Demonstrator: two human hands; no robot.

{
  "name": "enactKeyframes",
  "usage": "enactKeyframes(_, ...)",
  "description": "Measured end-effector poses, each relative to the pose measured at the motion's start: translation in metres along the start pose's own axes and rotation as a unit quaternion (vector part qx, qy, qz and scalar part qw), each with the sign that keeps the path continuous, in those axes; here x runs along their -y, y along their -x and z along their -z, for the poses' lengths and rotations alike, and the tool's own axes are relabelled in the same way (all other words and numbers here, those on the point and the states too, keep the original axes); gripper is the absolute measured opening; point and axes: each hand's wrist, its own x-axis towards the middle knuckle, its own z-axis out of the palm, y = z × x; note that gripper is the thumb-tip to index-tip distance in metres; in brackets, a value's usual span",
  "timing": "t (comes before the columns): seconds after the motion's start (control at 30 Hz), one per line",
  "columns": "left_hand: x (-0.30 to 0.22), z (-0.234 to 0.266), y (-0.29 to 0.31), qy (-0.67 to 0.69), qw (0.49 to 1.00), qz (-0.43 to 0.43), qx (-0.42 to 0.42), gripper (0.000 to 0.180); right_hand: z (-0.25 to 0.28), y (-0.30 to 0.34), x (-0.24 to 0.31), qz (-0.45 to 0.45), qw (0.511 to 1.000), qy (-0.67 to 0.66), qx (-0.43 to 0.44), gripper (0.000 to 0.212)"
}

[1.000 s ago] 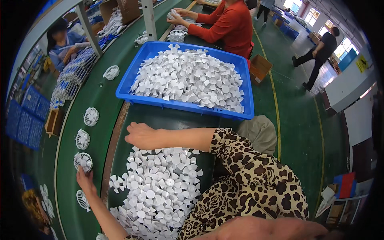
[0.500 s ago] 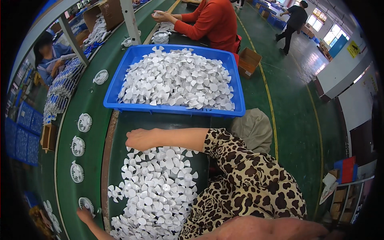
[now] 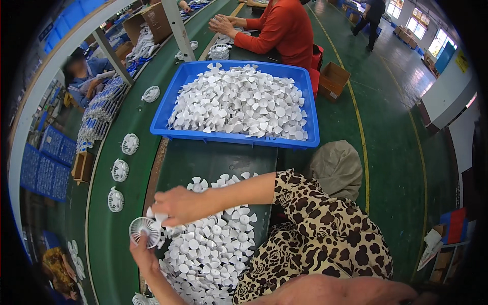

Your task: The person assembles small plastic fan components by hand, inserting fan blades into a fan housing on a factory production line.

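My left hand [image 3: 145, 254] is closed on a round white fan housing [image 3: 144, 231] with radial ribs, raised at the left edge of the worktable. Just behind and to the right of it, my right hand [image 3: 179, 204] pinches a white fan blade [image 3: 159, 217] close to the housing's rim; my fingers partly cover the blade. Under my right forearm spreads a heap of loose white fan blades [image 3: 206, 256] on the dark green tabletop [image 3: 213, 155].
Behind the heap stands a blue bin [image 3: 234, 138] full of white blades. Several fan housings [image 3: 120, 170] sit along the green conveyor belt [image 3: 104, 223] at left. A person in red [image 3: 284, 28] works beyond the bin. An open carton [image 3: 334, 81] and a grey cloth-covered stool [image 3: 335, 170] are at right.
My left hand has lifted a fan housing off the belt and brought it over the table's edge. My right hand has come from the heap's far side toward it with a blade. The view has shifted.
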Motion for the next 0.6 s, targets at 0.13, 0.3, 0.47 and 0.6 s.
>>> enactKeyframes(0.13,0.013,-0.041,0.02,0.1,0.994,0.034,0.012,0.03,-0.01,0.003,0.017,0.052,0.998,0.02,0.043,0.024)
enactKeyframes(0.3,0.008,-0.069,0.042,0.121,0.991,0.039,0.049,0.038,-0.009,0.009,0.021,0.034,0.997,0.035,0.053,0.023)
enactKeyframes(0.47,0.02,-0.074,0.053,0.187,0.98,0.034,0.054,0.03,-0.021,0.008,0.021,0.019,0.998,0.028,0.061,0.021)
enactKeyframes(0.6,0.014,-0.068,0.063,0.116,0.992,-0.03,-0.049,0.034,-0.045,0.003,0.021,0.052,0.998,-0.032,0.03,0.018)
